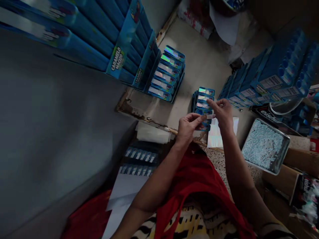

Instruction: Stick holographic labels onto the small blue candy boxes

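A small blue tray of candy packs [204, 105] with shiny labels stands near the table's front edge. Over its near end, my left hand [188, 127] pinches one end of a small pale strip [210, 116]. My right hand [223, 111] is closed at the strip's other end, its fingers over the tray's right side. A sheet of shiny labels [215, 136] lies just below my right hand, partly covered by my wrist. Left of the small tray, another blue tray of packs [163, 79] shows silvery labels along its row.
Tall stacks of blue boxes stand at the left [117, 54] and right [267, 73]. A metal tray of small pale-blue pieces [265, 146] is at the right. The worn table edge [157, 124] runs below the hands; more packs [141, 155] lie lower left.
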